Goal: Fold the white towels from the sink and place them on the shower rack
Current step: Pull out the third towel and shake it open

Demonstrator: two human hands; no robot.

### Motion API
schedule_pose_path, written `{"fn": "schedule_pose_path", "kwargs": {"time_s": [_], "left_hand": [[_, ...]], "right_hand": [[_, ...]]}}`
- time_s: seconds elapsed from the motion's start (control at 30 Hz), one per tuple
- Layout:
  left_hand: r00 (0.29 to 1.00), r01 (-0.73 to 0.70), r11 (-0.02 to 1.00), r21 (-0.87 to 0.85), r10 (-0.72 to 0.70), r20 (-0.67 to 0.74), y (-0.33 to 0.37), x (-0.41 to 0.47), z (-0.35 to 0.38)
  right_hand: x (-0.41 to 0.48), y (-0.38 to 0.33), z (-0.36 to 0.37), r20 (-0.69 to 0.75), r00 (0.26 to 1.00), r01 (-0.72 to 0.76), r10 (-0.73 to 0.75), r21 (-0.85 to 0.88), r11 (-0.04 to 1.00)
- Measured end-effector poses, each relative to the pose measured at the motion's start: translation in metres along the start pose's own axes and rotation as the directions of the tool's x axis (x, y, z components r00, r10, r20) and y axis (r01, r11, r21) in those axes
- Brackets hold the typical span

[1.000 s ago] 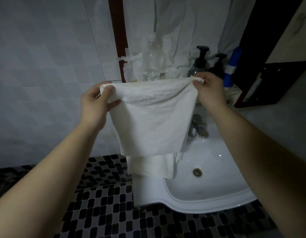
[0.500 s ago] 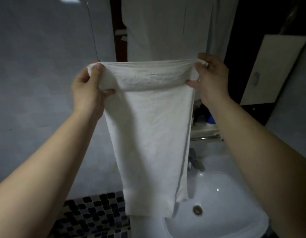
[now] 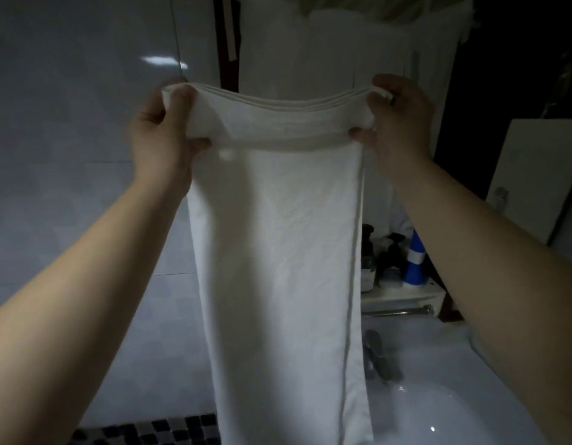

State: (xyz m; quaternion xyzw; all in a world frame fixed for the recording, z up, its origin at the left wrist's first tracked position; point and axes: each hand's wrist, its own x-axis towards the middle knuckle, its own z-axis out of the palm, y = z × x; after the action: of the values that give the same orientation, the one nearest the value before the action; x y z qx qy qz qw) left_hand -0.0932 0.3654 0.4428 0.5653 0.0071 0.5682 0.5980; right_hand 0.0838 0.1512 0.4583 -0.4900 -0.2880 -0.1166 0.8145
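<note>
A white towel [image 3: 278, 252] hangs lengthwise in front of me, doubled over at its top edge. My left hand [image 3: 162, 136] pinches the towel's upper left corner, thumb in front. At the upper right corner my right hand [image 3: 397, 120] grips the layered edge. The cloth drops down past the frame's bottom and covers part of the white sink [image 3: 445, 409] at the lower right. The shower rack is not in view.
A chrome tap [image 3: 378, 354] stands behind the basin. On a small shelf [image 3: 403, 297] to the right are dark pump bottles [image 3: 368, 258] and a blue bottle [image 3: 414, 261]. White cloth hangs on the wall ahead. Black mosaic tiles [image 3: 156, 428] run along the lower left.
Both hands have raised the towel higher and the view has tilted up. The towel now hangs out long instead of bunched near the sink.
</note>
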Motion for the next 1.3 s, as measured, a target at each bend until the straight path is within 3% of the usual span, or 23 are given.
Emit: {"fn": "schedule_pose_path", "kwargs": {"time_s": [0.23,0.53,0.8,0.97,1.1,1.3], "left_hand": [[0.999,-0.037,0.999,-0.001,0.037,0.003,-0.01,-0.012,-0.007],[0.998,0.052,0.998,0.035,-0.053,0.021,-0.007,-0.076,-0.046],[0.972,0.227,0.97,0.089,-0.231,0.033,0.01,-0.145,-0.085],[0.884,0.463,0.878,0.124,-0.467,0.008,0.001,-0.18,-0.112],[0.889,0.452,0.876,0.166,-0.457,-0.01,-0.015,-0.212,-0.132],[0.825,0.561,0.807,0.187,-0.563,-0.047,-0.051,-0.246,-0.151]], "right_hand": [[-0.014,0.01,-0.012,0.007,1.0,0.004,-0.004,-0.008,1.0],[-0.089,0.003,-0.038,-0.035,0.998,-0.062,0.058,-0.132,0.989],[-0.167,-0.008,-0.076,-0.056,0.997,-0.069,0.051,-0.397,0.915],[-0.213,0.003,-0.097,-0.028,0.999,-0.041,0.031,-0.486,0.873],[-0.255,0.021,-0.117,-0.058,0.993,-0.119,0.104,-0.496,0.86],[-0.286,0.057,-0.137,-0.063,0.984,-0.176,0.169,-0.545,0.82]]}}
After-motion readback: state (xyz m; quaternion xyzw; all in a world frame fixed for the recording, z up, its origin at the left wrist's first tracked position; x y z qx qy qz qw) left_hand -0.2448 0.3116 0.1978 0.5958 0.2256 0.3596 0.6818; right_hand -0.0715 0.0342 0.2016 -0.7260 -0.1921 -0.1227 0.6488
